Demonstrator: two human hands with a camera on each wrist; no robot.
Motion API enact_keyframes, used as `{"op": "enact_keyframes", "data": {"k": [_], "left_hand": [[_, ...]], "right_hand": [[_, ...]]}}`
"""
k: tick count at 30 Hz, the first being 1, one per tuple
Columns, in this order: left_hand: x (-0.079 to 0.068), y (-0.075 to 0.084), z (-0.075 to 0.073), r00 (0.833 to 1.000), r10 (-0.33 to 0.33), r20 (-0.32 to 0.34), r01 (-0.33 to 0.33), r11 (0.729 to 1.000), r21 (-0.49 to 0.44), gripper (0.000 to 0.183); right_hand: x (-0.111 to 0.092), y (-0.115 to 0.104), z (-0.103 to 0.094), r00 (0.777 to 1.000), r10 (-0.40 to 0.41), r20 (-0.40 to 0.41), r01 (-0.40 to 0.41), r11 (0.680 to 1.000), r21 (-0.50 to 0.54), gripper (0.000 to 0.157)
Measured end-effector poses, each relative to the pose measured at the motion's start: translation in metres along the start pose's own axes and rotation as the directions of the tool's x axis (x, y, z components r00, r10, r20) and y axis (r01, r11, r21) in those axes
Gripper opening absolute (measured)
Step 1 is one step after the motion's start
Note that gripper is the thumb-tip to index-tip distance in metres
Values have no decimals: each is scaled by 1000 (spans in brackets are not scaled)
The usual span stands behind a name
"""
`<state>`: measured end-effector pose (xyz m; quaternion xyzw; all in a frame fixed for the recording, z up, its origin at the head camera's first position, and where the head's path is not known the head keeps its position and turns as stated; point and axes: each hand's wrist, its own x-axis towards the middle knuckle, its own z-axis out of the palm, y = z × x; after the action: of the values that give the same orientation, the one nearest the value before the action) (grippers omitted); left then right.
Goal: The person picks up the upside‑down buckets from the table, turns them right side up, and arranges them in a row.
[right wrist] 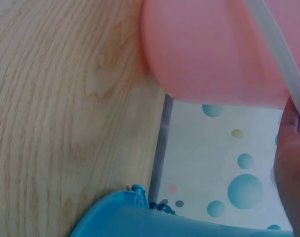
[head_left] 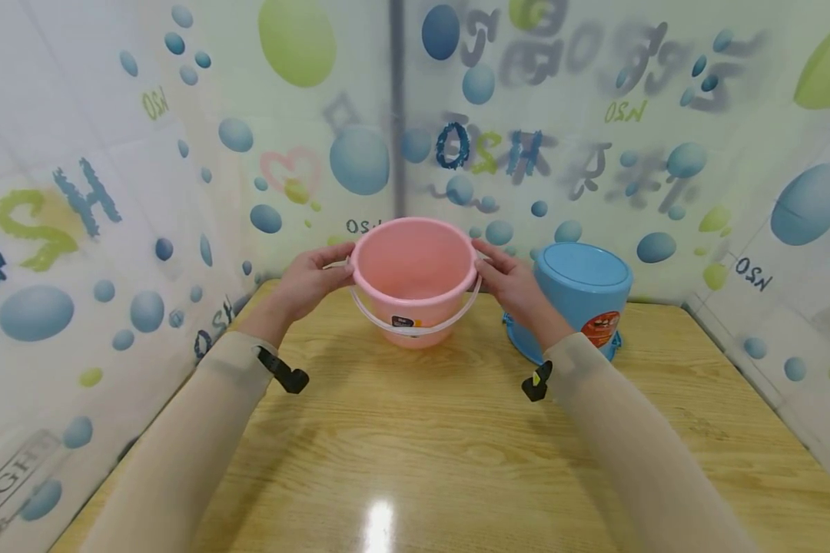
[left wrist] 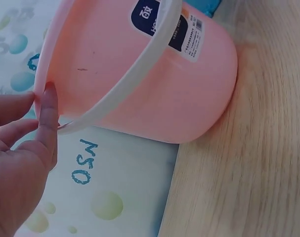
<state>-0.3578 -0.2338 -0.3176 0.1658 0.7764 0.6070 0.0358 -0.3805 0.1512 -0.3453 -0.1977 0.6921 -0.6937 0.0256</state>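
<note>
A pink bucket (head_left: pixel 415 261) stands upright toward the back of the wooden table, its mouth facing up. Its white handle (head_left: pixel 415 331) hangs down across the front, below a dark label (left wrist: pixel 157 22). My left hand (head_left: pixel 307 283) pinches the rim at the left side, thumb on the near face and fingers behind, as the left wrist view shows. On the opposite side my right hand (head_left: pixel 512 284) grips the rim close to where the handle joins. In the right wrist view only part of the right hand (right wrist: pixel 293 163) shows, beside the handle.
To the right of the pink bucket, a blue bucket (head_left: pixel 581 269) stands upside down with its wide rim on the table (head_left: pixel 415 430). Patterned sheets (head_left: pixel 304 169) with blue and green dots enclose the table at the back and both sides.
</note>
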Motion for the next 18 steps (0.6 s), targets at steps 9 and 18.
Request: {"op": "enact_keyframes", "data": {"k": [9,18], "left_hand": [[12,0,-3,998,-50,-26,52,996,67,61],[28,3,-2,993,-113,-23,114,993,25,54]], "right_hand": [[11,6,6,998,44,-48,-41,998,57,53],[21,8,11,991,98,-87,-89,991,105,57]]}}
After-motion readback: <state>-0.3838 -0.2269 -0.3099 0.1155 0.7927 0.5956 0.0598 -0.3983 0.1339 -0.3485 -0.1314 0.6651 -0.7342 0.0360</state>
